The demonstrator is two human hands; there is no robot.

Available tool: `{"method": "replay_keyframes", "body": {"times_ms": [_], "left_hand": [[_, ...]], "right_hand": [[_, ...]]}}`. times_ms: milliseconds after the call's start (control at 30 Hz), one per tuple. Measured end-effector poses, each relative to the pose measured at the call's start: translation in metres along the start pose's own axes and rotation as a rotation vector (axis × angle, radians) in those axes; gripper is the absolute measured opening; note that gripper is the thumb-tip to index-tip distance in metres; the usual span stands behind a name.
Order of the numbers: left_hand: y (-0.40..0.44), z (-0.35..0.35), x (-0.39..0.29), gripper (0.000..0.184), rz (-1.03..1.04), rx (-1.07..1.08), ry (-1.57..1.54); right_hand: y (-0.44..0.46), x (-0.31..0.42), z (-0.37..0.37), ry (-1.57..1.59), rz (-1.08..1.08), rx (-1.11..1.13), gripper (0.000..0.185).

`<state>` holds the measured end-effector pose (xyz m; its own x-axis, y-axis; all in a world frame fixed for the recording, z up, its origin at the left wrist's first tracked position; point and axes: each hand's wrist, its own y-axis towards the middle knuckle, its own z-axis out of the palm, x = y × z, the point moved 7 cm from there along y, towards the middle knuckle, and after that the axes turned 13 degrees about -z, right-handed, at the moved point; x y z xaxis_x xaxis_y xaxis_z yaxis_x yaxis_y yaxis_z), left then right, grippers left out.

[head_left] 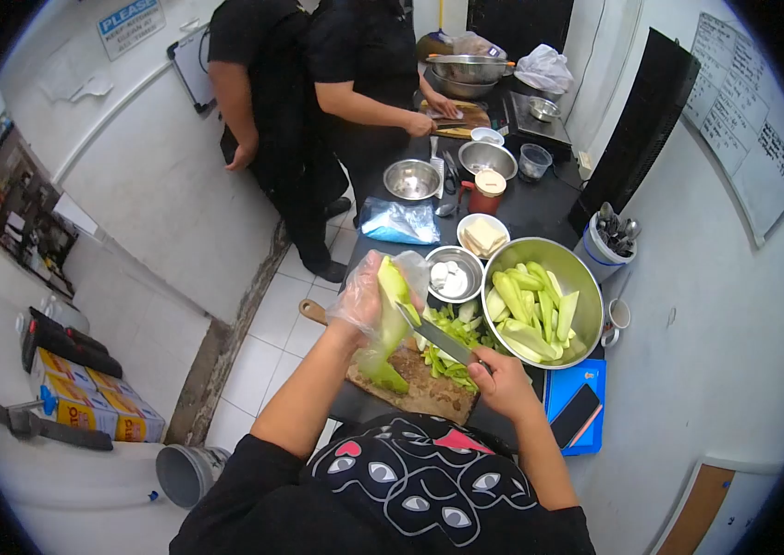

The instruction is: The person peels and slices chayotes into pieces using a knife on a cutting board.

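Observation:
My left hand (361, 298), in a clear plastic glove, is closed around a long pale green vegetable piece (397, 280) above the cutting board. My right hand (504, 384) grips a kitchen knife (446, 342), its blade reaching left to the vegetable piece. Below lies a worn wooden cutting board (429, 393), with chopped green bits (452, 351) and a strip of green peel (390, 377) on it. Right of the board, a large metal bowl (598, 301) holds several pale green wedges (532, 305).
Beyond the board are a small metal bowl (478, 289) with white pieces, a dish of pale yellow blocks (482, 235) and a blue-white packet (399, 222). A phone (575, 415) rests on a blue folder (595, 375). Two people stand farther back; one cuts at another board (470, 116).

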<state>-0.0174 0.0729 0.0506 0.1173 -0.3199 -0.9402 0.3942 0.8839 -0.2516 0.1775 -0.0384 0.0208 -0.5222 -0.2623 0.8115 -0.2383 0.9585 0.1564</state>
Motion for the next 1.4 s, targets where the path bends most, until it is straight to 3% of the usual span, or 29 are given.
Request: {"method": "replay_keyframes", "body": {"times_ms": [67, 167, 233, 300, 467, 567, 667, 767, 867, 1067, 1167, 1400], "left_hand": [[0.005, 0.0, 0.005, 0.061, -0.01, 0.113, 0.078], [0.007, -0.005, 0.011, 0.061, -0.08, 0.079, 0.06], [0.037, -0.04, 0.047, 0.06, 0.08, -0.167, 0.177], [0.038, -0.045, 0.05, 0.059, 0.151, -0.235, 0.143], [0.012, -0.012, 0.027, 0.058, 0.157, -0.013, -0.226], [0.021, -0.007, 0.042, 0.06, 0.034, -0.094, -0.512], [0.029, -0.002, 0.052, 0.063, -0.181, -0.194, -0.563], [0.036, -0.005, 0.055, 0.065, -0.23, -0.153, -0.584], [0.053, -0.012, 0.074, 0.066, -0.264, -0.095, -0.693], [0.038, -0.002, 0.055, 0.066, -0.137, -0.014, -0.619], [0.035, -0.001, 0.054, 0.066, -0.17, -0.081, -0.777], [0.032, 0.004, 0.045, 0.062, -0.053, -0.026, -0.562]], "right_hand": [[-0.002, -0.002, 0.001, -0.005, -0.039, 0.081, 0.044], [-0.005, -0.006, -0.003, -0.069, 0.01, -0.004, 0.041], [-0.005, 0.003, -0.004, -0.097, 0.021, -0.075, 0.042], [-0.004, 0.007, -0.004, -0.106, 0.03, -0.114, 0.042], [-0.003, 0.01, 0.001, -0.141, 0.055, -0.137, 0.04], [-0.001, 0.008, 0.008, -0.019, -0.015, -0.135, 0.038], [-0.007, -0.027, 0.035, 0.314, 0.121, -0.075, 0.038], [-0.011, -0.028, 0.036, 0.345, 0.117, -0.068, 0.039], [-0.014, -0.019, 0.021, 0.103, 0.151, -0.043, 0.037], [-0.017, 0.002, 0.01, -0.101, 0.109, -0.104, 0.036], [-0.016, 0.004, 0.01, -0.168, 0.1, -0.136, 0.036], [-0.018, 0.001, 0.008, -0.269, -0.004, -0.239, 0.05]]}}
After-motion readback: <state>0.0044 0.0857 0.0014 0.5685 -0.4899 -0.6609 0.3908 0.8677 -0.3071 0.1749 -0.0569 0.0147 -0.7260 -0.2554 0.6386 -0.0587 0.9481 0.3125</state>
